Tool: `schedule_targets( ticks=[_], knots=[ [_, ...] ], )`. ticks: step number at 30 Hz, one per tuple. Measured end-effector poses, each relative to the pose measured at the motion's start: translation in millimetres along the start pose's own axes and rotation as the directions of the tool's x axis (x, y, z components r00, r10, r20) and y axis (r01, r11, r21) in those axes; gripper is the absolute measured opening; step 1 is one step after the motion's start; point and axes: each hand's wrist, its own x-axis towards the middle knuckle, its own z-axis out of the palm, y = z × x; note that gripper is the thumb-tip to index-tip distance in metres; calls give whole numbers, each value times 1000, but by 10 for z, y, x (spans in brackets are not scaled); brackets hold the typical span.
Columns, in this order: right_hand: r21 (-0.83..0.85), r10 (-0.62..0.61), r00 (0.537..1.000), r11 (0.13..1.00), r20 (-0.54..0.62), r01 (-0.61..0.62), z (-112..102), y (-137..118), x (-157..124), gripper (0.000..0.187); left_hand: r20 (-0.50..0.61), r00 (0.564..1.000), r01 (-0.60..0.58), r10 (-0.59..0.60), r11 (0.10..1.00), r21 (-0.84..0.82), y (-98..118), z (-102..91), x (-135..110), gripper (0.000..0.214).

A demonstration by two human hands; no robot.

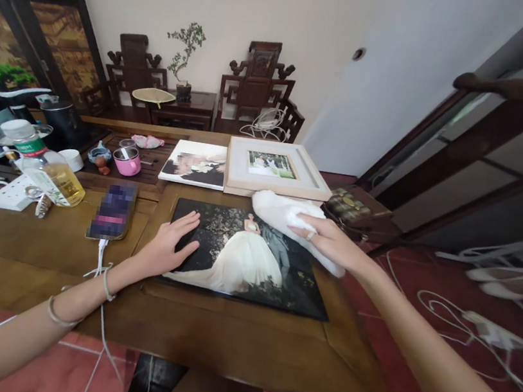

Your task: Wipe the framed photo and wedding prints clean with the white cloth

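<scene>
A large dark wedding photo (247, 259) lies flat on the wooden table (223, 333) in front of me. My left hand (172, 243) rests on its left edge, fingers spread out. At the photo's upper right, my right hand (326, 236) grips a white cloth (283, 211), which covers that corner and hangs a little past the edge. Just behind the photo stand a pale-framed picture (274, 175) and a smaller white-edged photo print (194, 164), side by side. The cloth's far edge reaches the front of the pale frame.
Left of the photo lies a phone (112, 211) with a white charging cable. Beyond it are a pink cup (127, 161), a bottle of yellow liquid (47, 162) and a white power strip (14, 190). A bag (359, 210) sits past the table's right edge.
</scene>
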Motion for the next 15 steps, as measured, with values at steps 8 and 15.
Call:
schedule_targets(
  ticks=[8, 15],
  knots=[
    [-67, -86, 985, 993, 148, 96, 155, -442, -758, 17, -1, 1000, 8, -8, 1000, 21, 3, 13, 9, 44],
    [-33, 1, 940, 999, 341, 11, 81, -674, -1358, 32, 13, 1000, 15, -15, 999, 33, 16, 13, 14, 44]
  ],
)
